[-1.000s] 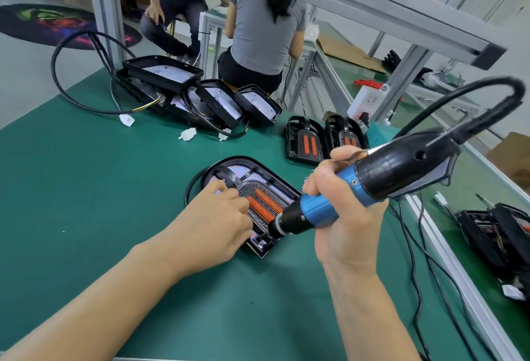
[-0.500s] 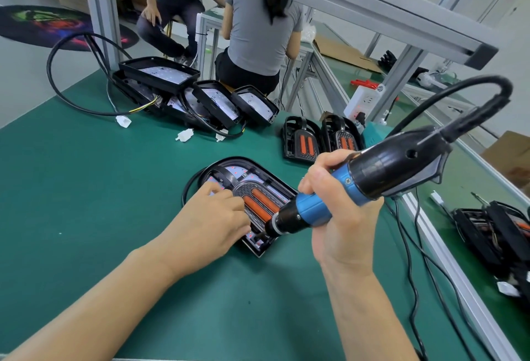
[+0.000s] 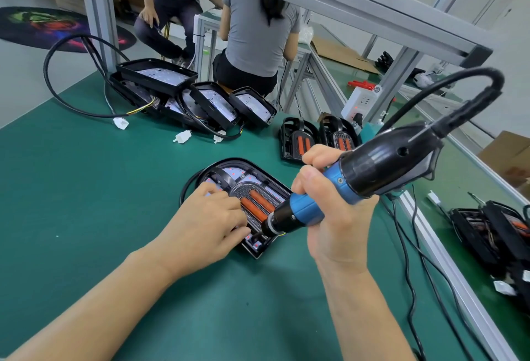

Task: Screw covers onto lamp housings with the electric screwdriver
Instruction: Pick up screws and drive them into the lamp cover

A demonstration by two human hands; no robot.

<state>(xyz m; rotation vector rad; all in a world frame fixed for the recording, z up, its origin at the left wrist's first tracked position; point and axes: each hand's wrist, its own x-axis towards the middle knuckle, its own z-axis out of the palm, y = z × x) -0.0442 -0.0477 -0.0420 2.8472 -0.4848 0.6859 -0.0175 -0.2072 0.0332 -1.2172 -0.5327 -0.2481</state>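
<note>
No brand, label or writing can be read on any tool or part. The lamp housing [image 3: 229, 180] lies flat on the green bench mat [image 3: 71, 188] near the middle of the view, its long axis running from 10 o'clock, where the end is rounded, to 4 o'clock, where the end is square. A black cover [image 3: 255, 203] with two orange strips sits on it, aligned along the same axis. The left hand [image 3: 206, 226] rests on the housing from 8 o'clock, fingers loosely bent and pressing down on the cover, thumb tip close to the screwdriver bit. The right hand [image 3: 329, 214] is wrapped around the blue grip of the electric screwdriver [image 3: 352, 183], whose long axis slants from its black corded end at 2 o'clock down to the bit at 8 o'clock; the bit meets the housing near its square corner. At 12 o'clock from the housing two more covers [image 3: 295, 139] stand side by side. At 10 o'clock a cluster of open housings [image 3: 195, 96] with white panels lies overlapping, black cable [image 3: 57, 96] looped beside them. At 3 o'clock, past an aluminium rail [image 3: 447, 260], further black lamp parts [image 3: 493, 234] are piled.
</note>
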